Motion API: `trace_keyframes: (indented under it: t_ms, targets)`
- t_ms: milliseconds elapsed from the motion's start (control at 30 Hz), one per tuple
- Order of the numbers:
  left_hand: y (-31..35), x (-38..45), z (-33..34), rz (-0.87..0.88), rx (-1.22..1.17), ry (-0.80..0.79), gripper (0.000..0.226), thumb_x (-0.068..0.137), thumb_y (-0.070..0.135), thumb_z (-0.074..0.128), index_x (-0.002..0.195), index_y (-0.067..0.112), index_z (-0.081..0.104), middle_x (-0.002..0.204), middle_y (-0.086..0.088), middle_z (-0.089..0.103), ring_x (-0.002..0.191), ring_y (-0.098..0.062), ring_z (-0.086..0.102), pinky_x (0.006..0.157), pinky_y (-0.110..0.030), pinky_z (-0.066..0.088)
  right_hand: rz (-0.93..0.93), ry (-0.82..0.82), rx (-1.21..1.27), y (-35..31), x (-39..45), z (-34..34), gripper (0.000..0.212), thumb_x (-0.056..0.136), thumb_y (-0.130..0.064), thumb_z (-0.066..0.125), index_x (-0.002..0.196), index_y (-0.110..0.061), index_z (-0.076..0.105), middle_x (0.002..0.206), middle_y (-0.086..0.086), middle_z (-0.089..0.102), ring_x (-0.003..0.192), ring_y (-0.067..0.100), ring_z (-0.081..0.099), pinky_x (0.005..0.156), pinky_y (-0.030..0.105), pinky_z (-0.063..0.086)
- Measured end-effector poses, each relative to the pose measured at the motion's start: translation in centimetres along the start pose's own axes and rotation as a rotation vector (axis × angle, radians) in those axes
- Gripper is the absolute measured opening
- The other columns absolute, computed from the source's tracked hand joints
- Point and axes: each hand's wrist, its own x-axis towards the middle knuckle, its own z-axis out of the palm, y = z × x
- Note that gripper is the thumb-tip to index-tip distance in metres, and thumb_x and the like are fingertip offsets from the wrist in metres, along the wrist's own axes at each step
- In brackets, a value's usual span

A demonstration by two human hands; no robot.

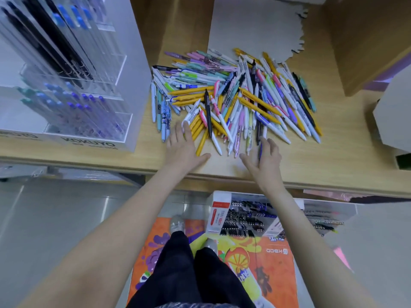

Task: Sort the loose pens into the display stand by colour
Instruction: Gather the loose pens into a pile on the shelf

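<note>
Left hand [183, 144] lies flat on the desk [311, 158] near its front edge, palm down, fingers straight and close together, thumb splayed out to the right. Fingertips touch the near left fringe of the pens [233, 96]: they rest on a white pen [190, 114] and sit just beside a cluster of yellow pens [196, 127]. It grips nothing.

Right hand [265, 155] is also at the front edge, palm down, fingers lightly bent and slightly apart, thumb pointing left. A dark blue pen [260, 150] runs under the fingers; fingertips touch it and the near ends of the pile. Cannot tell whether the pen is pinched or only covered.

Pens are a loose heap in the middle of the desk, running from near the stand across to the right, reaching back to a grey card sheet [255, 27] at the rear. Mixed colours: yellow, white, pink, purple, teal, black. A small group of light blue pens [161, 112] lies at the heap's left side, just beside the stand.

Stand [66, 70], clear acrylic with tiered slots, sits at the desk's left end, touching the front edge; black, blue and purple pens already stand in its slots.

Open room: a bare strip of desk between the two hands along the front edge, and a wider bare patch right of the heap toward a white box [393, 116] at the right edge. A wooden divider [367, 41] stands at rear right. On the floor below, a box of pens [244, 218] on an orange mat [278, 274].
</note>
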Motion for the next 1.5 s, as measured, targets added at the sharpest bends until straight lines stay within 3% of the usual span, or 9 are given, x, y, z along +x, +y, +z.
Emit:
trace_keyframes:
  t_ms: [233, 500, 667, 767, 900, 1067, 1200, 1367, 1500]
  targets:
    - [-0.1, 3.3, -2.5, 0.024, 0.133, -0.004, 0.098, 0.083, 0.052, 0.057, 0.144, -0.004, 0.004, 0.145, -0.021, 0.021, 0.131, -0.036, 0.025, 0.107, -0.039, 0.026, -0.251, 0.011, -0.254, -7.3, 3.8, 3.0, 0.072, 0.085, -0.035, 0.064, 0.138, 0.002, 0.033, 0.133, 0.021, 0.042, 0.122, 0.034, 0.039, 0.101, 0.039, 0.032]
    - [-0.9, 5.0, -4.0, 0.135, 0.044, -0.092, 0.067, 0.082, 0.028, 0.066, 0.128, -0.005, 0.028, 0.122, -0.022, 0.051, 0.108, -0.037, 0.054, 0.075, -0.038, 0.043, -0.046, -0.123, -0.576, -12.0, 7.9, 4.5, 0.050, 0.092, -0.030, 0.052, 0.128, 0.000, 0.033, 0.128, 0.017, 0.043, 0.110, 0.035, 0.054, 0.079, 0.038, 0.044]
    - [-2.1, 5.0, -6.6, 0.187, -0.116, -0.253, 0.061, 0.087, 0.032, 0.060, 0.127, -0.006, 0.034, 0.107, -0.019, 0.050, 0.095, -0.028, 0.054, 0.070, -0.032, 0.038, -0.003, -0.216, -0.382, -10.7, 8.9, 2.1, 0.027, 0.093, -0.027, 0.048, 0.107, -0.004, 0.047, 0.095, 0.015, 0.059, 0.091, 0.034, 0.057, 0.063, 0.033, 0.035]
    - [-4.0, 3.5, -7.3, 0.100, -0.567, -0.428, 0.011, 0.090, 0.015, 0.053, 0.095, 0.007, 0.048, 0.079, -0.011, 0.052, 0.056, -0.009, 0.061, 0.050, -0.022, 0.047, 0.070, -0.309, -0.105, -9.6, 8.4, 0.0, 0.021, 0.094, -0.023, 0.051, 0.076, -0.014, 0.043, 0.067, 0.002, 0.048, 0.063, 0.025, 0.048, 0.049, 0.027, 0.033]
    - [-7.2, 0.2, -6.9, -0.048, -1.028, -0.582, 0.019, 0.093, -0.002, 0.039, 0.077, 0.006, 0.047, 0.067, -0.012, 0.053, 0.039, -0.005, 0.054, 0.039, -0.016, 0.045, 0.225, -0.308, 0.280, -8.7, 7.1, -1.6, 0.021, 0.093, -0.006, 0.049, 0.072, -0.011, 0.049, 0.059, 0.006, 0.059, 0.044, 0.014, 0.047, 0.042, 0.021, 0.040]
    - [-8.7, -3.9, -6.5, -0.108, -1.251, -0.442, 0.021, 0.091, -0.005, 0.037, 0.086, 0.010, 0.050, 0.070, -0.009, 0.056, 0.043, -0.006, 0.053, 0.042, -0.017, 0.045, 0.131, -0.270, -0.098, -7.4, 6.6, -1.5, 0.010, 0.092, -0.015, 0.054, 0.088, -0.007, 0.051, 0.070, 0.009, 0.053, 0.056, 0.021, 0.046, 0.050, 0.027, 0.035]
    - [-8.8, -6.4, -6.1, -0.133, -1.360, -0.301, 0.020, 0.090, -0.005, 0.036, 0.088, 0.009, 0.050, 0.071, -0.008, 0.055, 0.046, -0.007, 0.052, 0.044, -0.018, 0.044, 0.110, -0.210, -0.329, -6.6, 4.7, -0.6, 0.034, 0.090, -0.039, 0.057, 0.092, -0.006, 0.049, 0.074, 0.008, 0.055, 0.065, 0.026, 0.053, 0.055, 0.031, 0.038]
    - [-9.2, -8.7, -6.0, -0.156, -1.306, -0.201, 0.019, 0.092, 0.000, 0.036, 0.082, 0.010, 0.050, 0.067, -0.005, 0.053, 0.045, -0.005, 0.050, 0.045, -0.016, 0.044, 0.179, -0.112, -0.326, -5.4, 2.3, -0.1, 0.058, 0.086, -0.065, 0.044, 0.093, -0.007, 0.046, 0.078, 0.011, 0.058, 0.070, 0.030, 0.056, 0.054, 0.032, 0.039]
    - [-9.1, -9.5, -5.7, -0.166, -1.274, -0.124, 0.013, 0.093, 0.002, 0.037, 0.093, 0.003, 0.049, 0.068, -0.004, 0.052, 0.042, 0.000, 0.050, 0.045, -0.014, 0.044, 0.179, -0.044, -0.188, -5.0, 0.2, 0.3, 0.050, 0.093, -0.056, 0.039, 0.090, -0.007, 0.047, 0.073, 0.008, 0.052, 0.070, 0.029, 0.053, 0.058, 0.032, 0.037]
